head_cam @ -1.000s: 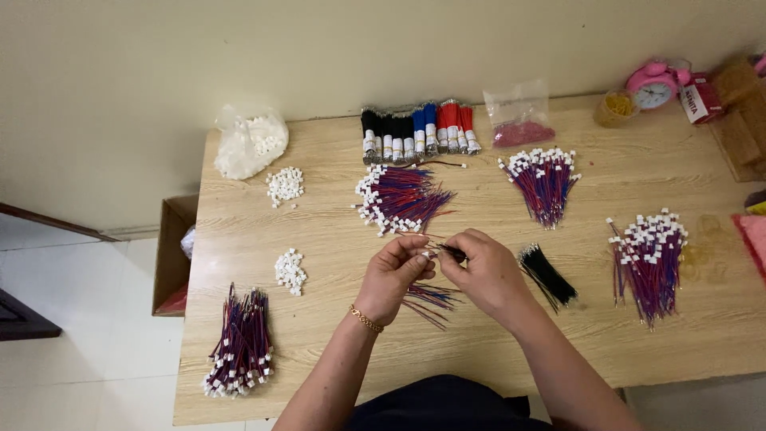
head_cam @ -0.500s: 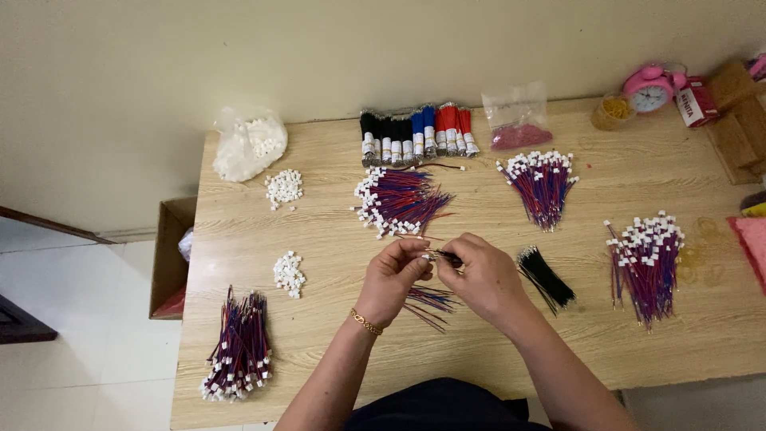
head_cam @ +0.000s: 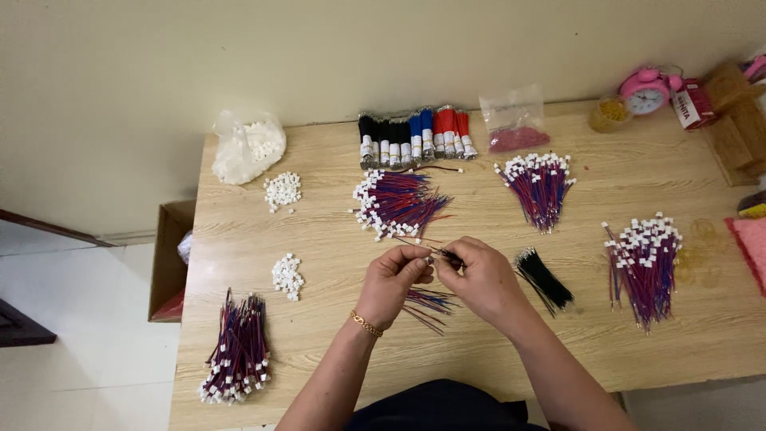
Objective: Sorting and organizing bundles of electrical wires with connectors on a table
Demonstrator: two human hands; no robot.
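The left hand (head_cam: 392, 281) and right hand (head_cam: 479, 275) meet fingertip to fingertip, pinching a thin wire (head_cam: 444, 255) above the wooden table (head_cam: 319, 335). Loose red-blue wires (head_cam: 427, 303) lie beneath; a black wire bundle (head_cam: 544, 279) lies just right.

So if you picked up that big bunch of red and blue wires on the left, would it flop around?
Probably. The wire bundle is made of thin loose strands that already splay at the ends, so it would likely droop and fan out. It looks light. No tie shows around it, so some wires might slip free and fall.
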